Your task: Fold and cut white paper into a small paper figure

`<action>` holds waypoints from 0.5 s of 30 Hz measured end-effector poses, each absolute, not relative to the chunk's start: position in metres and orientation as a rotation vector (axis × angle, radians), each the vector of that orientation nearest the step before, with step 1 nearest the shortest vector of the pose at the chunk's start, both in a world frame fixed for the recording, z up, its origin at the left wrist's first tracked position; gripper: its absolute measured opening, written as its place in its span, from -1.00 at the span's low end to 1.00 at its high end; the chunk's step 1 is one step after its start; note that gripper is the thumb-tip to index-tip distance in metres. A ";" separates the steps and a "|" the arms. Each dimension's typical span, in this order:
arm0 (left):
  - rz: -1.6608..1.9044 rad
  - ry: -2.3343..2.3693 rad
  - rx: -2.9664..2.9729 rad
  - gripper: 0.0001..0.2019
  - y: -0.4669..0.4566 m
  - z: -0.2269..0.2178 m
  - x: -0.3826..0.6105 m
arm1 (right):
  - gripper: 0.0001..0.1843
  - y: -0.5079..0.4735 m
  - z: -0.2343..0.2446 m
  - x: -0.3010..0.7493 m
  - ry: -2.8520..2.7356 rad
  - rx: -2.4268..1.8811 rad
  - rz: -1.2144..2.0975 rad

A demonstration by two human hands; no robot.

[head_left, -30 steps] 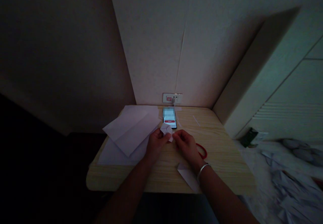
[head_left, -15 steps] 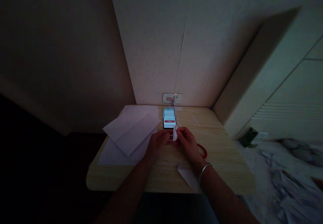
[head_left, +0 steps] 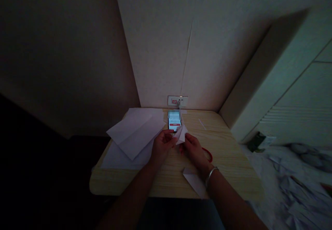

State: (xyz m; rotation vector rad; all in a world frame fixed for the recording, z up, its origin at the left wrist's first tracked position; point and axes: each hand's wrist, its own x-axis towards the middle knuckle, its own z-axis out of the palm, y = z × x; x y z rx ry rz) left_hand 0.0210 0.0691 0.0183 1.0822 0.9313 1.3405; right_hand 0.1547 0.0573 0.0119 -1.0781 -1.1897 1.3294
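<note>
A small folded paper is held above the middle of the desk, its pointed flaps spread upward and the near end of a phone partly covered by it in the view. Its left side is pinched in the grip of the left hand, closed down to the paper's thickness between thumb and fingers. Its right side is held by the right hand, whose grip is also drawn nearly closed on the paper; its fingertips are partly hidden.

The phone is laid near the middle of the desk's far edge, its screen lit, below a wall socket. Large white sheets are spread overlapping from the far left corner along the left edge. A thin paper strip is seen toward the far right corner. A red loop is partly hidden behind the right hand. A loose paper piece is placed at the near edge, just right of its middle, beside the wrist on which a bracelet is worn.
</note>
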 end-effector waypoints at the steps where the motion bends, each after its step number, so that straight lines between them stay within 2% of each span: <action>1: 1.370 0.944 1.069 -0.66 0.069 0.019 0.021 | -0.71 0.057 0.012 0.155 -1.176 -1.065 1.331; 5: 1.419 0.959 1.014 -0.62 0.070 0.020 0.021 | -0.62 0.057 0.015 0.155 -1.155 -1.075 1.296; 15: 1.291 0.920 0.998 -0.63 0.070 0.018 0.022 | -0.72 0.055 0.021 0.154 -1.158 -1.114 1.239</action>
